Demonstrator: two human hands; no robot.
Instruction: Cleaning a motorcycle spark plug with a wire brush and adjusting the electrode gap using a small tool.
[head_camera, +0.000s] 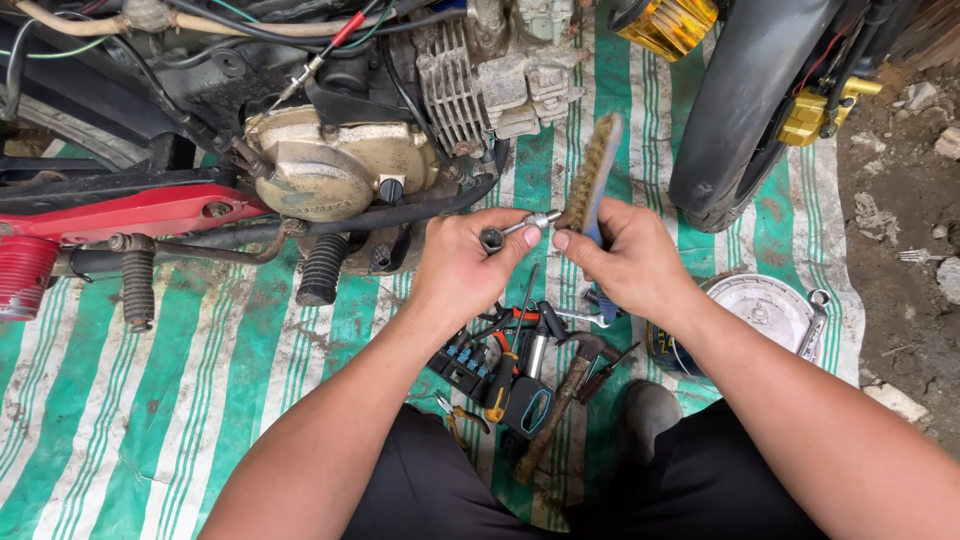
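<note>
A: Head view, entry one. Left hand (462, 268) pinches a small metal spark plug (520, 228), fingers closed around its dark end, the bright metal tip pointing right. It sits just in front of the engine case (335, 165), held in the air above the pile of hand tools (520, 365).

B: Right hand?

A: Right hand (625, 262) grips the wire brush (590, 175) by its blue handle, fingers wrapped tight, bristle head standing upward and tilted slightly right. The bristles touch or nearly touch the plug tip; contact cannot be told for certain.

B: Notes on doing the brushing well?

A: Judgement only: keep the plug pinched close to the tip so it does not twist, stroke the bristles along the metal end with short passes, and turn the plug between strokes to reach all sides. Light pressure; hard strokes could bend the electrode.

B: Surroundings, relative to the engine case?

A: Striped green and white tarp (180, 370) below it, black tyre (745, 110) to its right, red frame part (130, 210) to its left. A round silver cover (765, 310) lies on the tarp right of the tools.

B: Risk?

A: A dropped plug could land among the tools or in the dirt.
</note>
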